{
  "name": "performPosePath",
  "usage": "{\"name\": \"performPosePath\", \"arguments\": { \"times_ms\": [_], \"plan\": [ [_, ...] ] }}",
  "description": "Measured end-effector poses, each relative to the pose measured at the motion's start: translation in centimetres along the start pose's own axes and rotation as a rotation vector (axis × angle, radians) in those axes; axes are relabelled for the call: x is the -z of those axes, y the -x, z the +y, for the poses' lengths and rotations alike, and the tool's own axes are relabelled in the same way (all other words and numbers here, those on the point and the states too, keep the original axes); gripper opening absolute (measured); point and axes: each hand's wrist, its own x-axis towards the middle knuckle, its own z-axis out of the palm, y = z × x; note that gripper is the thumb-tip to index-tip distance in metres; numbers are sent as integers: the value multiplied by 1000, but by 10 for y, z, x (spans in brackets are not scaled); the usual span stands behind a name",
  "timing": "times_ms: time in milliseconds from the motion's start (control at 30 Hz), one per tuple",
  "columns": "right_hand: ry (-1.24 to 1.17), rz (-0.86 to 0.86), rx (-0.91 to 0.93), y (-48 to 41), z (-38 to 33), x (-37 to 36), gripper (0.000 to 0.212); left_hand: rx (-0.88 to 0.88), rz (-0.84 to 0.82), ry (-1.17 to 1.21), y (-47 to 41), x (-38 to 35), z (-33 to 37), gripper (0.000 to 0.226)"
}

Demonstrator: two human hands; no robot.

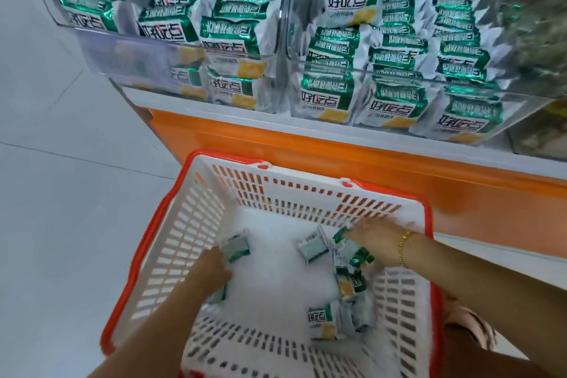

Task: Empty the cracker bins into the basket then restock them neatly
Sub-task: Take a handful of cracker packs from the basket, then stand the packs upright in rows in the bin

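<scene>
While both hands are down inside it, the white slotted plastic basket with an orange rim (211, 193) stands on the pale floor (61, 193). Its far edge is close against the orange-and-white shelf base (337, 156).

Bins: two clear plastic cracker bins sit side by side on the shelf above the basket, the left bin (138, 52) and the right bin (521, 95). Both hold tight rows of green-and-white foil cracker packets (331, 95).

Basket contents: one loose packet (313, 247) lies near the middle of the basket floor. A small heap of packets (349, 284) lies along the right wall. A face-up packet (322, 319) lies toward the near right corner.

Left hand (211, 270): by the basket's left wall, fingers curled round the held packet (236, 247). A further packet (219, 294) shows just beneath the hand.

Right hand (374, 238): near the far right corner, palm down, reaching onto the top of the heap. It is blurred, so whether it grips anything cannot be told. A gold chain bracelet (403, 247) is on the wrist.
</scene>
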Motion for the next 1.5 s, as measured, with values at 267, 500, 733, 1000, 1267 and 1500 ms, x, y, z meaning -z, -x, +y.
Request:
{"name": "performPosePath", "arguments": {
  "times_ms": [267,500,733,1000,1267,1500],
  "plan": [
    [43,-87,-26,-26,-7,-8,95,141,79,74,-9,-32,2,34],
    [-51,-56,-66,-35,-17,-22,74,-137,103,252,7,-36,68,25],
    [-270,5,-108,-36,-9,-27,57,-605,-50,236,11,-87,148,69],
    [-93,-9,-208,-32,2,-41,60,-562,96,375,1,-104,165,35],
    [72,-66,-138,-30,-1,-47,52,-85,-264,1152,-1,-48,135,17],
    [-124,-35,-125,-3,-12,-27,62,82,-436,1311,25,-24,111,8]
  ]
}}
